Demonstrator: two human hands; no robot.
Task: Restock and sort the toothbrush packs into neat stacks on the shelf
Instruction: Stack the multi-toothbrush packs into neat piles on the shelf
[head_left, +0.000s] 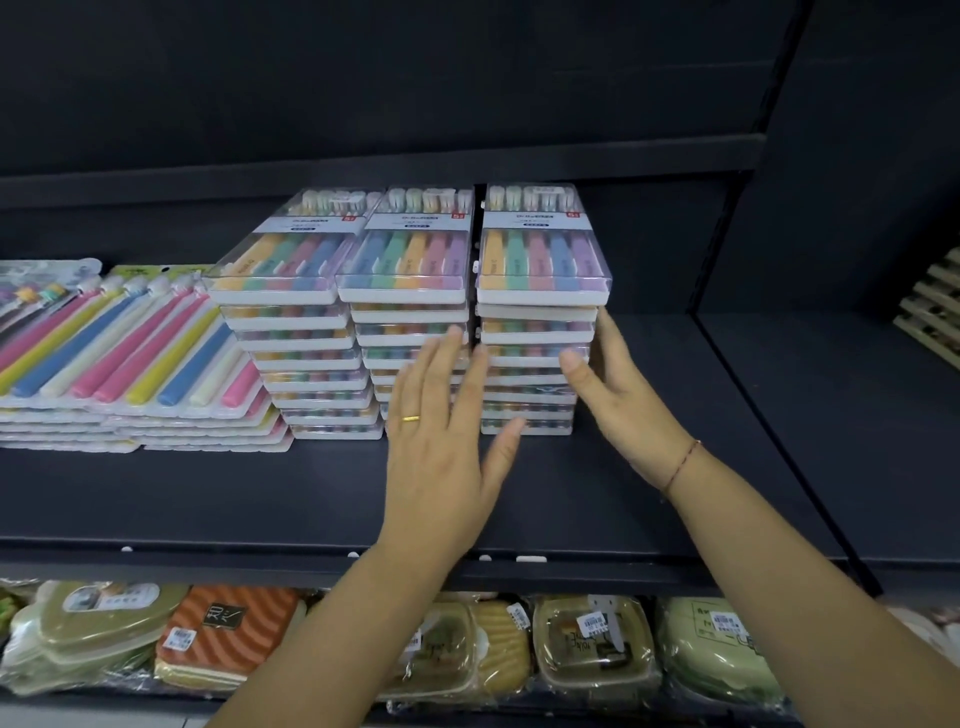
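1. Forearms reach up over a lower shelf of wrapped goods (223, 634), which lies beneath both hands.
2. Well left of the hands, flat card packs (119, 338) of toothbrushes lie in low piles. Just left of the left hand stands the left stack (306, 332) of clear boxes, its fronts looking stepped rather than flush.
3. Spread wide and holding nothing, the left hand (441, 431) lays straight fingertips on the front of the middle stack (410, 291), beside the narrow gap.
4. Also holding nothing, the right hand (618, 395) runs straight fingers up the far side of the right stack (540, 291), thumb on its front.
5. This looks like squaring up. Flat, even pressure from both hands should work best, pushing low and high together, since the overhanging top boxes could slide.
6. Under the stacks, a dark shelf (208, 493) runs past the right hand to a dark upright (737, 208). A dark back panel stands behind.
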